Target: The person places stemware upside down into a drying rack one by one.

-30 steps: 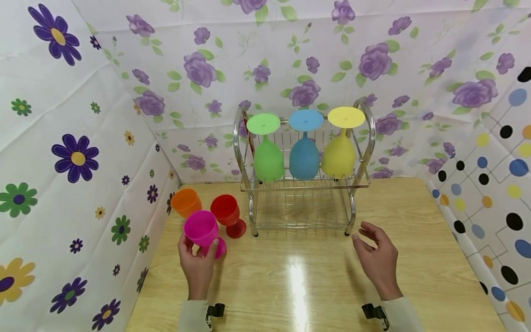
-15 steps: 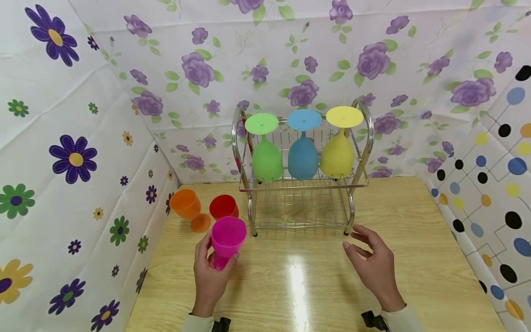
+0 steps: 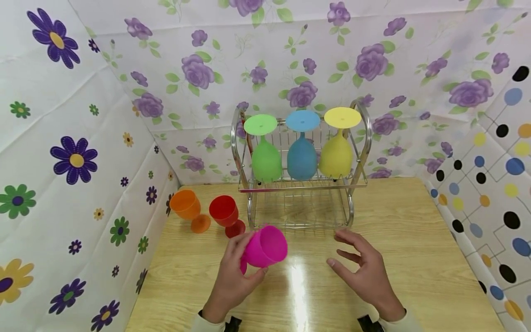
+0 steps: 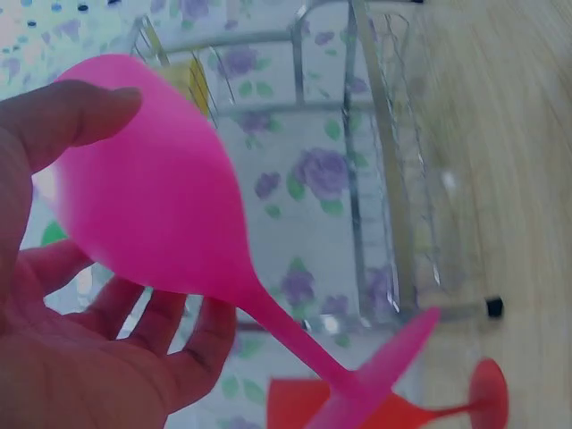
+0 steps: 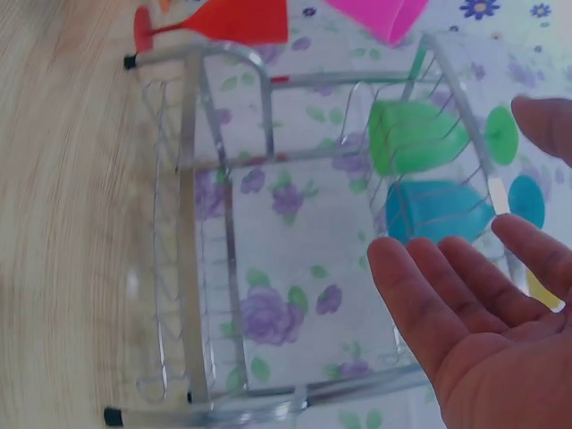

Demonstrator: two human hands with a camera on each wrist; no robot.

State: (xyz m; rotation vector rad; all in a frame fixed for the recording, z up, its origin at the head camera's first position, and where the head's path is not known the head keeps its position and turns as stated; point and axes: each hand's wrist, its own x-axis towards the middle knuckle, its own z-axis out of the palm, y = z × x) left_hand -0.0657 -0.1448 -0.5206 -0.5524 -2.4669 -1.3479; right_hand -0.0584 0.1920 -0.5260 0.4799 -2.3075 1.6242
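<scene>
A pink plastic goblet [image 3: 267,247] is held by its bowl in my left hand [image 3: 234,276], above the table in front of the rack. It tilts, its mouth toward the right. In the left wrist view the thumb lies on one side of the goblet's bowl [image 4: 161,188] and the fingers curl under the other. My right hand [image 3: 367,272] hovers to the right of the goblet, fingers apart and loosely bent, touching nothing. A two-tier metal dish rack [image 3: 303,187] stands behind both hands. On its upper tier, green [image 3: 267,159], blue [image 3: 302,159] and yellow [image 3: 337,157] goblets stand upside down.
A red goblet [image 3: 224,212] and an orange goblet [image 3: 185,205] stand upright on the wooden table [image 3: 398,221] left of the rack. Flower-printed cloth [image 3: 199,138] hangs behind and at the left; dotted cloth [image 3: 498,184] hangs at the right.
My left hand has lifted the pink goblet from beside the red and orange ones, carried it right and tipped it over sideways. My right hand has shifted a little left.
</scene>
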